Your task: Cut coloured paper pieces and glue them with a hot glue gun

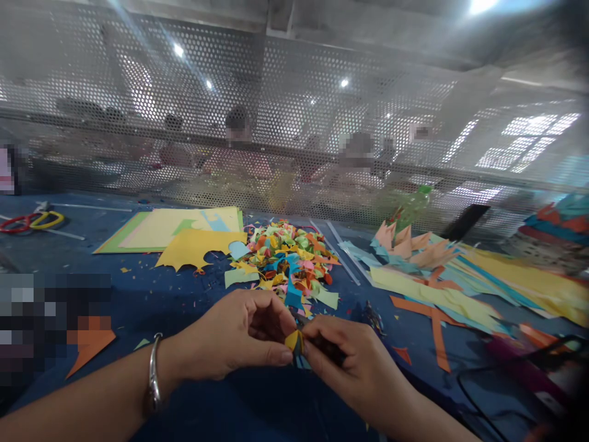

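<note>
**Yellow paper piece pinched between two hands over a blue table**

The yellow paper piece [292, 339] sat low in the middle of the view, just above the blue table [175, 307], caught between the fingertips of both hands.

At the far left of the table lay scissors [32, 221] with red and yellow handles, well apart from the hands. Nearer the person, an orange paper scrap [89, 348] rested beside a blurred patch. Farther back, a stack of yellow and green sheets [170, 228] lay flat, with a jagged yellow cut-out [196, 247] just in front of it.

The left hand [234, 334], a metal bangle [154, 374] on its wrist, had thumb and fingers closed together on the left edge of the yellow piece. Behind the hands stood a heap of multicoloured paper scraps [288, 255], some of them folded or curled, with a blue strip trailing toward the fingers.

The right hand [354, 359] was clamped on the right side of the same piece, and a dark object, too hidden to identify, ran through its grip.

To the right lay long strips and sheets of yellow, teal and orange paper [442, 294], fanned across the table, and a dark cable [497, 374] curved along the near right edge. A perforated metal screen [294, 110] closed the table's far side; people sat blurred behind it.
</note>
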Motion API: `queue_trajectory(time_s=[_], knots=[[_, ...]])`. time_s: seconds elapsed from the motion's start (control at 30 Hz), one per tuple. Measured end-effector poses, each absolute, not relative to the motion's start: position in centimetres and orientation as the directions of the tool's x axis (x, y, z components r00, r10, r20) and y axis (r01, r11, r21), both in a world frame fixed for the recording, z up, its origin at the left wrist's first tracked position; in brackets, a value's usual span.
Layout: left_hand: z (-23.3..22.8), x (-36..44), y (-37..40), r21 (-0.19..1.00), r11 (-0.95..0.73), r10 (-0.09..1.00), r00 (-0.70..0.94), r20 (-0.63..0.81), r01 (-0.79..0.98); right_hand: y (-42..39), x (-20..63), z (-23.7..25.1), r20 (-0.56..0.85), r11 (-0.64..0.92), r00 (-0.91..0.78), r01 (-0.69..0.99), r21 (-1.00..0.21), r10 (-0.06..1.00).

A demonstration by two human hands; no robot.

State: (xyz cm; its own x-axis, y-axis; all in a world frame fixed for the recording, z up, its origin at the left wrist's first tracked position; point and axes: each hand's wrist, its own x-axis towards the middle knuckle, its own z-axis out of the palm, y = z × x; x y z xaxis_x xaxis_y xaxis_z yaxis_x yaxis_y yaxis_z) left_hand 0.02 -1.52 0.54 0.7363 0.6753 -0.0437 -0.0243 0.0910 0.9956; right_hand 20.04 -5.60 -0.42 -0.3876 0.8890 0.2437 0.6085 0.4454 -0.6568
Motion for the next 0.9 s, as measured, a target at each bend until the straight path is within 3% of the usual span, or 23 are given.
queue_trajectory(time_s=[0.9], knots=[[0.75,-0.25,-1.01,0.953,0.302,0.648,0.738,-0.188,-0.022,-5.70,20.14,-0.57,0.285,0.489,-0.407,0.591,-0.642,0.868]])
